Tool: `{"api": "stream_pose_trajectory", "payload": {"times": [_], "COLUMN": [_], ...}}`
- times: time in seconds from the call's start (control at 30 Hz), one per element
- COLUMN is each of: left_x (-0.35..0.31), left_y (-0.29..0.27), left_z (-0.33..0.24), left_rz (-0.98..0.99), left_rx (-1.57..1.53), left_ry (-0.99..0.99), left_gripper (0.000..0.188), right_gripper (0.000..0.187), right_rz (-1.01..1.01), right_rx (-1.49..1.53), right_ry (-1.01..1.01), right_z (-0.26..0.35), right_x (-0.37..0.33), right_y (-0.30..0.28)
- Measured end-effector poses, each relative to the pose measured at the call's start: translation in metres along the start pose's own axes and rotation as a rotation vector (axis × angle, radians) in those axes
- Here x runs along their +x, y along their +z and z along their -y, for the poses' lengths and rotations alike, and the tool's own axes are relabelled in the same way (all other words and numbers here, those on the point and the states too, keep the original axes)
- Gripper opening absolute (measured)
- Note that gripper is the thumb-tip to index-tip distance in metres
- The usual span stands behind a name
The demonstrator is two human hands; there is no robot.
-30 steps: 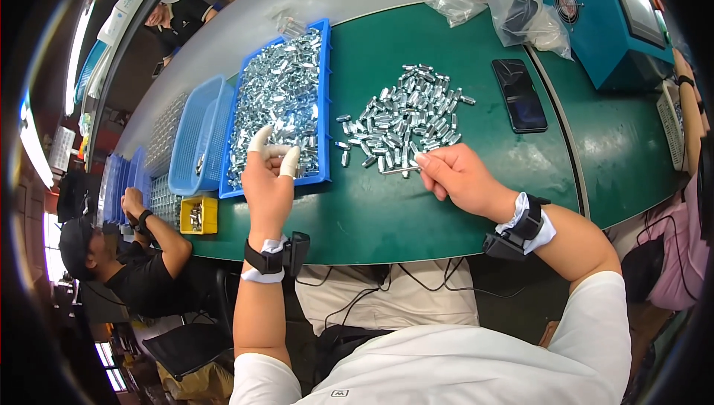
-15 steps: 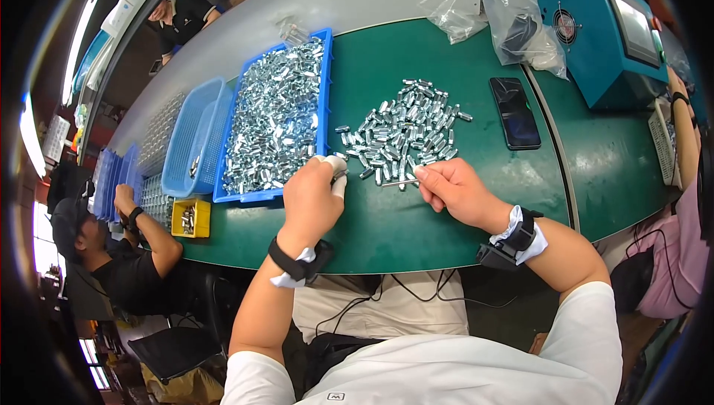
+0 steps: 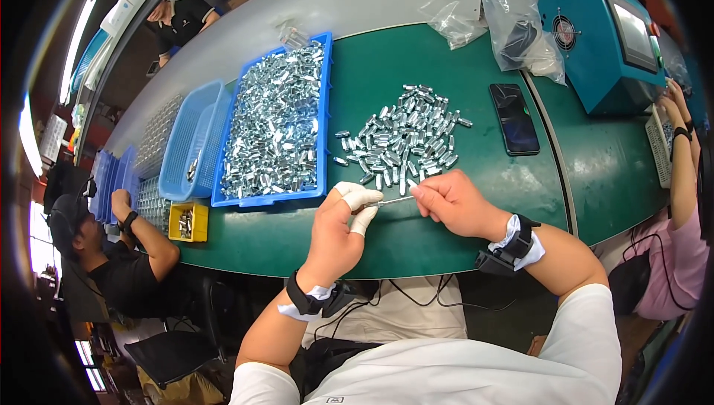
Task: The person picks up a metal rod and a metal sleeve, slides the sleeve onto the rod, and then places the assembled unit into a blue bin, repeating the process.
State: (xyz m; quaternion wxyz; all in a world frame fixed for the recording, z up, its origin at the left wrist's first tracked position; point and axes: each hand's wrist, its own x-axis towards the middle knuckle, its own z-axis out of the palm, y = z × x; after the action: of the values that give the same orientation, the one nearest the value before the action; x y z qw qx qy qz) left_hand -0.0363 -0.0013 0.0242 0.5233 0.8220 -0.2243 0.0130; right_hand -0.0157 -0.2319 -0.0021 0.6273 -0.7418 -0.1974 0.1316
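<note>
right hand (image 3: 457, 200): grips 1 metal rod (image 3: 399, 200) | left hand (image 3: 336, 234): at rod's tip

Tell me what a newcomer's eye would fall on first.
Probably the blue tray full of shiny metal pieces, left of centre on the green table. To its right lies a pile of similar pieces. Nearer the person, the right hand holds a thin rod reaching the white-covered fingertips of the left hand.

There is one rod (image 3: 396, 200), one phone (image 3: 515, 119), one yellow bin (image 3: 199, 225), one teal machine (image 3: 597, 63).
</note>
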Motion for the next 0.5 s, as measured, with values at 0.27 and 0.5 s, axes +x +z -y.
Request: {"api": "stream_pose_trajectory", "payload": {"times": [0.27,0.5], "left_x": [0.004,0.011], "left_y": [0.022,0.04], "left_z": [-0.007,0.006], "left_rz": [0.096,-0.021], "left_rx": [-0.519,-0.22], "left_ry": [-0.519,-0.098], "left_gripper": [0.028,0.038], "right_gripper": [0.041,0.044], "right_rz": [0.083,0.099], "right_rx": [-0.065,0.127], "right_ry": [-0.112,0.146], "right_z": [0.0,0.0], "right_x": [-0.004,-0.001], "right_y": [0.003,-0.004]}}
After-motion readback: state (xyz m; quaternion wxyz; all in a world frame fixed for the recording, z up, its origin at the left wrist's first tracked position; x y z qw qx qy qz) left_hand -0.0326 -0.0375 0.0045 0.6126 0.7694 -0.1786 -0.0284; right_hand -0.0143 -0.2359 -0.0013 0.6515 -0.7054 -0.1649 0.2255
